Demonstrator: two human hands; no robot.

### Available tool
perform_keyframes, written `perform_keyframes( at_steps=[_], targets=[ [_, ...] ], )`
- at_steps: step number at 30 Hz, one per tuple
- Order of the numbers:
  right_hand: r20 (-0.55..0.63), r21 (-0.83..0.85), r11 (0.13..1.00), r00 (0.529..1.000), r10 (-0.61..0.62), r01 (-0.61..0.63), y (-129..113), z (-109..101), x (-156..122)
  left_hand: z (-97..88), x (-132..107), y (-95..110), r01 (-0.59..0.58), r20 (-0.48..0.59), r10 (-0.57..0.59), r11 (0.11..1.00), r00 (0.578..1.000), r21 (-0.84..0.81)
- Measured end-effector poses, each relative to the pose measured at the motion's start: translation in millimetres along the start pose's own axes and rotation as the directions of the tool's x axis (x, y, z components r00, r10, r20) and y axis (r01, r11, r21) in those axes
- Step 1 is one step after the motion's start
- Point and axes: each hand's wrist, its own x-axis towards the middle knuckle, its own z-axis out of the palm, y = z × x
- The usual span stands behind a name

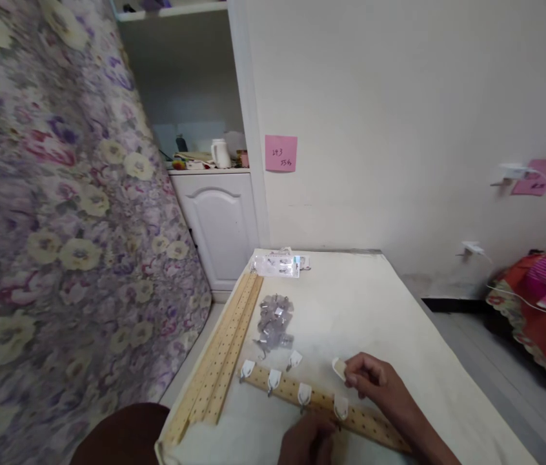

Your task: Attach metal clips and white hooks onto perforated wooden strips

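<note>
My right hand (370, 376) pinches a small white rounded piece (338, 368) between thumb and fingers, just above and behind a perforated wooden strip (319, 403). Whether the piece is a hook is too small to tell. Along the strip sit several white adhesive hooks (273, 380) with metal loops. My left hand (308, 439) is curled at the strip's near edge, close to the rightmost hook (341, 407). What its fingers hold, if anything, is hidden. One loose white hook (295, 359) lies behind the strip.
Clear-backed hooks (275, 320) are heaped mid-table. More perforated wooden strips (222, 352) lie along the left edge. Clear packaging (277, 265) rests at the back, by the wall. A brown round stool (121, 436) stands at the lower left, before a floral curtain (79, 213).
</note>
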Motion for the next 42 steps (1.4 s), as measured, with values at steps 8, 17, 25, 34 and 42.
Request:
perform_keyframes(
  at_steps=[8,17,25,34,42],
  targets=[
    [0.108,0.214,0.977,0.993,-0.043,0.019,-5.1,-4.7,-24.4,-7.5,32.3,66.8,-0.028,-0.169,0.001,0.987,0.986,-0.155],
    [0.185,0.365,0.926,0.982,0.034,-0.1,0.7,-6.7,-28.1,-15.8,38.0,84.3,-0.098,-0.075,0.096,0.995,0.993,-0.028],
    [0.186,0.258,0.962,0.981,0.046,-0.094,8.0,-10.3,-30.0,-6.2,38.2,85.7,0.211,0.066,-0.203,0.871,0.977,-0.443],
    [0.162,0.284,0.957,0.987,0.008,-0.054,9.7,-9.0,-25.9,-1.9,39.0,88.1,0.244,0.074,-0.233,0.907,0.97,-0.344],
    [0.218,0.406,0.904,0.975,0.047,-0.134,12.0,-7.5,-30.9,4.6,42.1,92.6,0.192,0.016,-0.202,0.899,0.979,-0.393]
  ],
)
